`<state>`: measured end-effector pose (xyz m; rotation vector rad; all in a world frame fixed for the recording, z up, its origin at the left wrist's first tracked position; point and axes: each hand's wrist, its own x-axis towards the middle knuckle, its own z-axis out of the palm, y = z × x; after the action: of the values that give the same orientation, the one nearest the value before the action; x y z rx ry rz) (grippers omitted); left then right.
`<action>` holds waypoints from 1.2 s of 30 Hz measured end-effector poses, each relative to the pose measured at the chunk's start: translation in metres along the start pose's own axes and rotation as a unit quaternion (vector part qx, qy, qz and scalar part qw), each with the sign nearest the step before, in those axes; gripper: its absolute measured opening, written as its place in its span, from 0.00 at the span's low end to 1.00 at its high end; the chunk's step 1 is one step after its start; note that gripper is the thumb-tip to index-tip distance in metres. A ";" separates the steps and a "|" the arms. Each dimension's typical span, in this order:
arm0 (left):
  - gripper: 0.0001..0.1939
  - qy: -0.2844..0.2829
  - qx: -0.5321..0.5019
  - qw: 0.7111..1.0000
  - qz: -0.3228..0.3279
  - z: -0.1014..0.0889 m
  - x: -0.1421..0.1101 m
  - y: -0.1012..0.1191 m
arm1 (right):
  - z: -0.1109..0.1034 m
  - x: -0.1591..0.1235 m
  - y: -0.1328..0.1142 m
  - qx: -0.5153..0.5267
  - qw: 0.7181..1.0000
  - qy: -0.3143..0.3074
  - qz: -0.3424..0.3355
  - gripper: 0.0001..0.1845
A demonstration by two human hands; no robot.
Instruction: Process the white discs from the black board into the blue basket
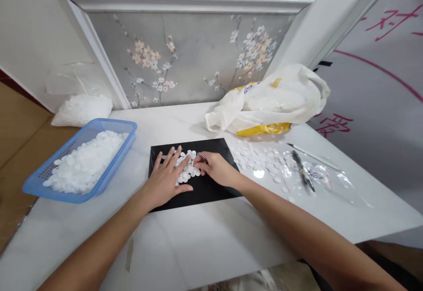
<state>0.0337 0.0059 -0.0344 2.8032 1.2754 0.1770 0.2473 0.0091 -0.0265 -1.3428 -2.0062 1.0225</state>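
Left hand (165, 178) spread flat over small white round discs (185, 172) on the black rectangular mat (211, 189); right hand (214, 167) pinches thin metal tweezers (202, 158). Blue plastic basket (39, 185) sits left, crumpled white plastic bag (274, 99) behind.

To your right, the grey sheet (380, 106) bears large red handwritten Chinese characters: "对" shows near its top edge, and a lower one is cut off and unclear. The print on the yellow-and-white plastic bag (267, 101) is too small to read.

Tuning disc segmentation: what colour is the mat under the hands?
Black mat, white discs on it; head view.
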 end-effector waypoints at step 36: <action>0.30 -0.110 -0.176 0.935 0.287 0.000 -0.011 0.134 | -0.013 -0.077 0.003 -0.085 0.990 0.105 0.033 0.10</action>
<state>0.1267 -0.0899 -0.0216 2.6880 0.3128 0.0942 0.2881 -0.0572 -0.0218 -1.5470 -1.9350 0.7161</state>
